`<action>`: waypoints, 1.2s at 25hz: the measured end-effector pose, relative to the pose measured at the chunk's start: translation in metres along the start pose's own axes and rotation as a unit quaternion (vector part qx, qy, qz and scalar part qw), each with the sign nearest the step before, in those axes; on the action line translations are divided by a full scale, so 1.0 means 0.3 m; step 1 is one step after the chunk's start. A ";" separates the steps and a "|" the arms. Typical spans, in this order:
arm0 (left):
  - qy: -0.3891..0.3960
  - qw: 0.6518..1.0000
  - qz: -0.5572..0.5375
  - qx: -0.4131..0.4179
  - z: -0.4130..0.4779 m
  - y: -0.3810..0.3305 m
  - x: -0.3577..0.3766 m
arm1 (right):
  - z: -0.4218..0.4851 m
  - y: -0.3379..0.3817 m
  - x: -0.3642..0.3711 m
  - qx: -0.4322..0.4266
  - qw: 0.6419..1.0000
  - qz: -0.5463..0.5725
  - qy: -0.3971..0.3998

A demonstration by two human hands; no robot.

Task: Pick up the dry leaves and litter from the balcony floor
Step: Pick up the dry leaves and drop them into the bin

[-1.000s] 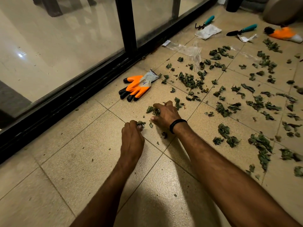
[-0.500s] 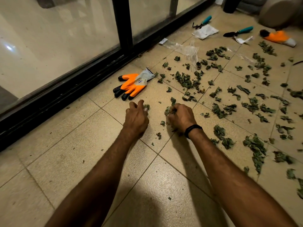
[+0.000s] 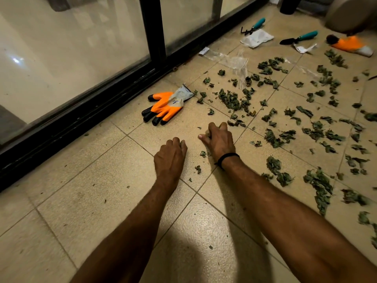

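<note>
No wording can be read anywhere in the head view. The orange glove [image 3: 165, 107] carries a small blue mark on its grey cuff, too small and blurred to make out as letters or a logo. The white packet [image 3: 256, 38] beside the hand rake shows faint dark print, and the paper slip [image 3: 204, 51] by the door track looks blank
</note>
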State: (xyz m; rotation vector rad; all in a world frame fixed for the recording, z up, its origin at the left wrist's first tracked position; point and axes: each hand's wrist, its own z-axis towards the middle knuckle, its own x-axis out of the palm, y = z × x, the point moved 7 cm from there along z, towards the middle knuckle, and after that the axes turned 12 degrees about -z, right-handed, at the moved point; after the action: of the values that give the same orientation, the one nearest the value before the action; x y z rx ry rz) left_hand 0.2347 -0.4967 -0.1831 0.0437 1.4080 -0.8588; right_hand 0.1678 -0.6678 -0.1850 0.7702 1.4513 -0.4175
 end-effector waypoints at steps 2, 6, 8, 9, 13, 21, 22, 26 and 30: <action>0.015 1.000 -0.006 -0.013 -0.019 0.009 -0.009 | -0.032 0.012 0.007 0.012 0.999 -0.008 -0.029; 0.024 0.994 -0.069 -0.077 -0.053 0.067 -0.070 | -0.080 -0.001 -0.016 0.081 0.995 0.051 -0.031; -0.007 0.984 -0.125 -0.123 -0.067 0.112 -0.148 | -0.116 -0.009 -0.017 0.157 0.970 0.185 0.001; -0.025 0.978 -0.150 -0.143 -0.075 0.134 -0.193 | -0.148 0.004 -0.010 0.200 0.937 0.285 0.029; -0.091 0.946 -0.245 -0.192 -0.114 0.207 -0.442 | -0.305 0.239 0.000 0.270 0.720 0.611 0.188; -0.222 0.899 -0.258 -0.274 -0.389 0.460 -1.199 | -0.673 1.044 -0.281 0.055 0.605 0.689 0.395; -0.237 0.896 -0.243 -0.285 -0.445 0.516 -1.313 | -0.762 1.172 -0.316 0.024 0.596 0.679 0.427; -0.331 0.861 -0.200 -0.331 -0.781 0.802 -1.790 | -1.211 1.659 -0.361 -0.088 0.552 0.609 0.563; -0.425 0.776 -0.094 -0.456 -1.255 1.102 -2.147 | -1.670 2.019 -0.363 -0.209 0.565 0.514 0.611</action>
State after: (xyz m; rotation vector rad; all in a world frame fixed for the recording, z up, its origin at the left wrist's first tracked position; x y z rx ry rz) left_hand 0.1500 0.2461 0.1444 -1.1218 0.8122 -0.1803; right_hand 0.2062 0.0798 0.0787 1.4291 1.8138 1.6614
